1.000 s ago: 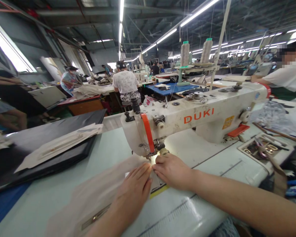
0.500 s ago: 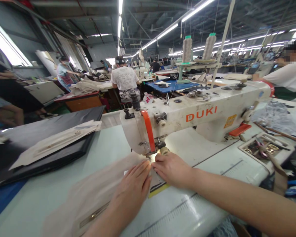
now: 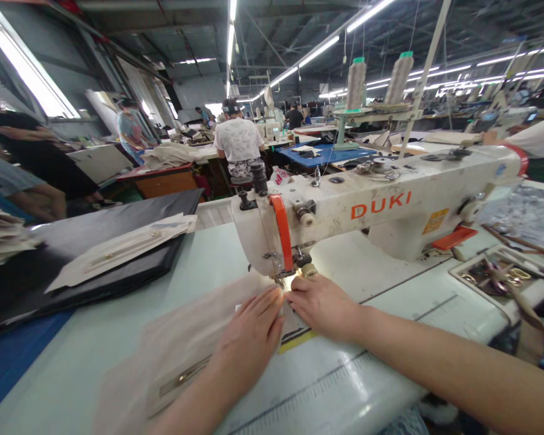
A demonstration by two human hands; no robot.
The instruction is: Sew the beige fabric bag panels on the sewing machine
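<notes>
A beige fabric panel (image 3: 181, 329) with a zipper (image 3: 181, 379) set in it lies on the pale machine bed, its front end under the needle area of a white sewing machine (image 3: 335, 208). My left hand (image 3: 251, 323) rests flat on the panel, fingers stretched toward the presser foot (image 3: 279, 280). Close beside it on the right, my right hand (image 3: 324, 305) has its thumb and fingers pinched at the panel's edge. The fingertips of both hands nearly meet in the machine's light. The very edge under them is mostly hidden.
Another beige zippered panel (image 3: 122, 249) lies on folded black material (image 3: 90, 293) to the left. A tray (image 3: 503, 281) with scissors and metal rings sits at right. Thread cones (image 3: 356, 84) stand behind the machine. Other people work farther back; one stands at left.
The view has turned slightly left, so the machine and table appear shifted right. Both hands stay at the needle area, with barely any visible change in their pose on the panel.
</notes>
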